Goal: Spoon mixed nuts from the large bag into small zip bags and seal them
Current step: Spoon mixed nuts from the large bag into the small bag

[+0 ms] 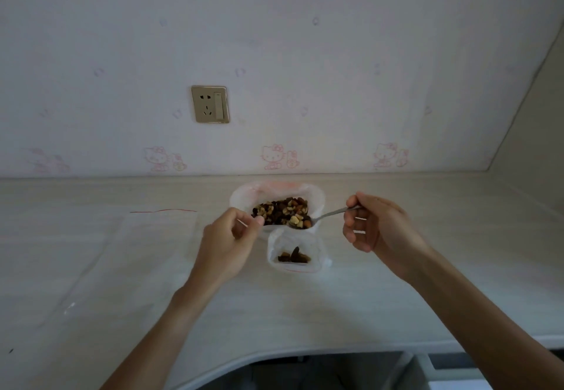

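Note:
The large clear bag [244,196] stands open near the wall, with mixed nuts [282,209] showing inside. My left hand [227,243] pinches its near-left rim. My right hand [377,223] grips the handle of a metal spoon [328,214]. The spoon's bowl, heaped with nuts, sits at the bag's front edge. Just in front stands a small zip bag [297,250], open at the top, with a few dark nuts at its bottom.
Several empty clear zip bags [146,231] with a red seal line lie flat on the pale counter [427,283] to the left. A wall socket [210,104] is above. The counter's curved front edge [274,354] runs below my arms.

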Demonstrator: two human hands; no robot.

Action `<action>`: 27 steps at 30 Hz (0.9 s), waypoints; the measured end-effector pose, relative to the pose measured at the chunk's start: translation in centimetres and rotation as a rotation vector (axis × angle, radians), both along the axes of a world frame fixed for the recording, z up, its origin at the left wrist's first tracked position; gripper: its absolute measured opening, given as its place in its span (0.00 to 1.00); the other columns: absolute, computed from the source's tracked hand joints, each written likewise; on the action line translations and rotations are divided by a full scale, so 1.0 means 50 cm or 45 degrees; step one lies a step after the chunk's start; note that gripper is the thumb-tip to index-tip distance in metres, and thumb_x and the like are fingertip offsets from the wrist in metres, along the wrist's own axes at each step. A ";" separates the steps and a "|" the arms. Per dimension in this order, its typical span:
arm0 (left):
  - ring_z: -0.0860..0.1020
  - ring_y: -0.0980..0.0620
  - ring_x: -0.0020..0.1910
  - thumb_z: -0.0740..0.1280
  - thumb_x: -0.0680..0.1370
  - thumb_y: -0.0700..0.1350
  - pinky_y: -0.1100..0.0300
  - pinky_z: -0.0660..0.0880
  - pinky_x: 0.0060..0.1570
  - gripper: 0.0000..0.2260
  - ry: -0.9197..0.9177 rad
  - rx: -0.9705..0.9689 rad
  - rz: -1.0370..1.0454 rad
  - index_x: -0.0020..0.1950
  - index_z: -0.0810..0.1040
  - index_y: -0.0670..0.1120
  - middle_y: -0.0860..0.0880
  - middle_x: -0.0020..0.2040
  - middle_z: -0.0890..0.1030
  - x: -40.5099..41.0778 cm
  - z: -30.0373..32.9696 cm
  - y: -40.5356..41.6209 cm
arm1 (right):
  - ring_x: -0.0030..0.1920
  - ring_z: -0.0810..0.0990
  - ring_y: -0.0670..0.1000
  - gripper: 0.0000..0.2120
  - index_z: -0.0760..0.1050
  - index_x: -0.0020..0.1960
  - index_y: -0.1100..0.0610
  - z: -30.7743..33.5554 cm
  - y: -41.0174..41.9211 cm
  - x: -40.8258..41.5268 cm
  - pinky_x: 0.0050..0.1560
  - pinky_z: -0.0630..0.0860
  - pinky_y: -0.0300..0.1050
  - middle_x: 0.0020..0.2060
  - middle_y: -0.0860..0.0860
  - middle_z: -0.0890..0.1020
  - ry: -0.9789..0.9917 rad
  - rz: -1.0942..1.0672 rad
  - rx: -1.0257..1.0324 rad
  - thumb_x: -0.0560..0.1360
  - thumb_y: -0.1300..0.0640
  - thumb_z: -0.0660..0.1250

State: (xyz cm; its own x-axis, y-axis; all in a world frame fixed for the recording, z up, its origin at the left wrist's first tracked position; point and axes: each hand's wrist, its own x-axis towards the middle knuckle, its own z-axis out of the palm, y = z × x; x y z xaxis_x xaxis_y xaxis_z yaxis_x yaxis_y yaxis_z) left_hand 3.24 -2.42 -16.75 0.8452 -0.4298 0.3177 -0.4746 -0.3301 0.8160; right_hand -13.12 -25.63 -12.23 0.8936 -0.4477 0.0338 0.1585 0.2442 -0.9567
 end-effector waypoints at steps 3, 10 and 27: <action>0.82 0.60 0.36 0.68 0.79 0.64 0.66 0.74 0.36 0.12 0.060 0.164 -0.160 0.46 0.80 0.57 0.56 0.37 0.83 -0.038 -0.012 -0.005 | 0.27 0.75 0.56 0.15 0.77 0.45 0.59 -0.015 0.006 -0.019 0.22 0.65 0.40 0.32 0.58 0.76 0.051 0.004 -0.010 0.86 0.55 0.57; 0.83 0.59 0.33 0.69 0.82 0.54 0.68 0.73 0.33 0.07 0.082 0.180 -0.165 0.45 0.82 0.55 0.54 0.36 0.85 -0.064 -0.006 -0.025 | 0.30 0.77 0.58 0.16 0.76 0.48 0.63 -0.021 0.023 -0.044 0.24 0.67 0.44 0.33 0.60 0.77 0.145 -0.017 -0.263 0.87 0.53 0.57; 0.78 0.59 0.25 0.68 0.83 0.50 0.66 0.70 0.29 0.08 0.057 0.282 -0.064 0.43 0.81 0.55 0.54 0.24 0.79 -0.034 -0.005 -0.024 | 0.32 0.79 0.51 0.17 0.78 0.44 0.49 0.002 0.045 -0.029 0.29 0.71 0.43 0.34 0.53 0.82 -0.056 0.035 -0.976 0.87 0.55 0.56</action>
State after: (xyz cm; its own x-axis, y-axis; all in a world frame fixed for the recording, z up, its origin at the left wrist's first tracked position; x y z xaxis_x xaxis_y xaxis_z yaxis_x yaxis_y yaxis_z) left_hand 1.57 -3.63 -17.01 0.8320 -0.5270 0.1735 -0.4600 -0.4804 0.7467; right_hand -14.55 -23.39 -12.12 0.8947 -0.2624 0.3614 0.2037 -0.4803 -0.8531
